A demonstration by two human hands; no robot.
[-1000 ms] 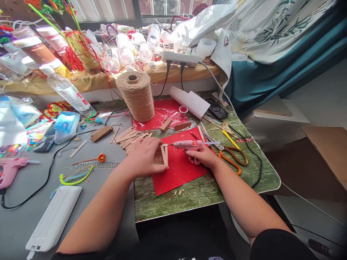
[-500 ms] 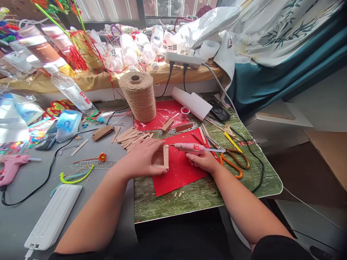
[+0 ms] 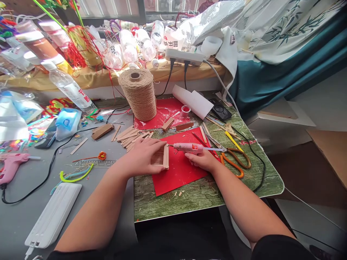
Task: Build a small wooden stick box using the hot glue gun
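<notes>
My left hand [image 3: 145,157] grips a small box of wooden craft sticks [image 3: 166,157], thumb along the near side and fingers over the far side. In my right hand [image 3: 202,159] is a pink hot glue gun [image 3: 188,147], a clear glue stick poking out of its back. The gun's nozzle points left and sits at the far right corner of the box; whether it touches cannot be made out. Beneath both hands lies a red sheet [image 3: 179,180]. A pile of loose craft sticks [image 3: 132,139] spreads just beyond my left hand.
A big twine spool [image 3: 138,95] stands behind the sticks. Orange-handled scissors [image 3: 238,159], a yellow pen [image 3: 233,141] and a pencil lie right of the sheet. A second pink glue gun [image 3: 13,166] and a white power bank [image 3: 54,215] are on the left. Bottles crowd the sill.
The glue gun's nozzle has shifted very slightly left along the top corner of the box. My left hand keeps its hold, and the whole view has moved a little.
</notes>
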